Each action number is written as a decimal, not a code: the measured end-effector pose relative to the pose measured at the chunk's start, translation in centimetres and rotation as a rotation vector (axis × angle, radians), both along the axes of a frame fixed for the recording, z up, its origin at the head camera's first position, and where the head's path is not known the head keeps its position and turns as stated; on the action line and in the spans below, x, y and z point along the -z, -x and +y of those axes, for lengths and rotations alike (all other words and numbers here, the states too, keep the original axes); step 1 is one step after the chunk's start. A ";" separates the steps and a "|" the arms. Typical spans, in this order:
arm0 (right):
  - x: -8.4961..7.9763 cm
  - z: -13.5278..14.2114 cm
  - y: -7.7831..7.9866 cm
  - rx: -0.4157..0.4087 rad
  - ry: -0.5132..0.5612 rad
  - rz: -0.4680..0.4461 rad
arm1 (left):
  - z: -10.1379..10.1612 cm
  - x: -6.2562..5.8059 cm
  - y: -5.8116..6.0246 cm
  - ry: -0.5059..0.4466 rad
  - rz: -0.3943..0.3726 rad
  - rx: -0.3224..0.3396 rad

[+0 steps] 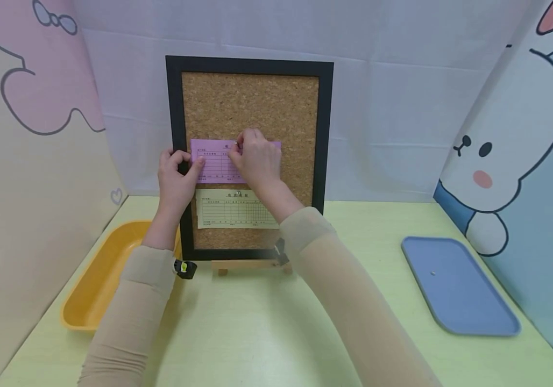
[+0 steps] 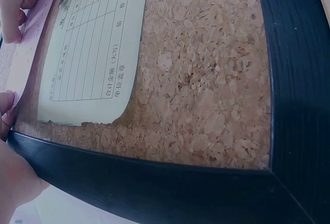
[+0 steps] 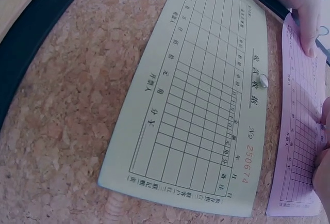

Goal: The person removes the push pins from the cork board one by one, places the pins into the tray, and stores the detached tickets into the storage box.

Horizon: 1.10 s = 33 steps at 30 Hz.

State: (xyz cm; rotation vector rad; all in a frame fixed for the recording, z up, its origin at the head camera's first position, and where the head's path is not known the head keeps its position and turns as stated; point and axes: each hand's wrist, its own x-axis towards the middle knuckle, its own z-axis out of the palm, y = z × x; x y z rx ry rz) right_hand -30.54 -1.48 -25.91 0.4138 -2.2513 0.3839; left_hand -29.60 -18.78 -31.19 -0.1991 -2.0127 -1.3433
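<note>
A black-framed cork board stands upright in the head view, with a pink receipt slip across its middle. At the slip's left end my left hand holds it against the board, thumb on the paper and fingers by the frame. My right hand covers the slip's right half; its thumb and index finger pinch a small shiny thumbtack at the slip's top edge. Below hangs a pale yellow receipt slip, held at its top middle by another tack.
A wooden stand supports the board on the pale table. To the left, partly behind my left forearm, lies a yellow basin. On the right, a blue tray bears one small shiny piece. Printed cloth walls enclose the table.
</note>
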 end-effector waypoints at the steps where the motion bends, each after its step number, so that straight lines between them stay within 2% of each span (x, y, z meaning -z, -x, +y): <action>1: 0.0 0.0 0.0 -0.002 -0.003 0.004 | 0.0 0.0 0.0 0.000 0.000 0.000; 17: 0.4 0.2 0.4 -0.043 -0.005 0.092 | -0.1 -0.2 -0.2 0.008 -0.014 -0.002; 28: 0.5 0.3 0.2 -0.059 0.000 0.077 | -0.1 -0.1 -0.2 0.006 -0.012 0.000; 33: 0.4 0.2 0.1 -0.042 -0.015 0.074 | -0.1 -0.1 -0.3 0.006 -0.003 0.000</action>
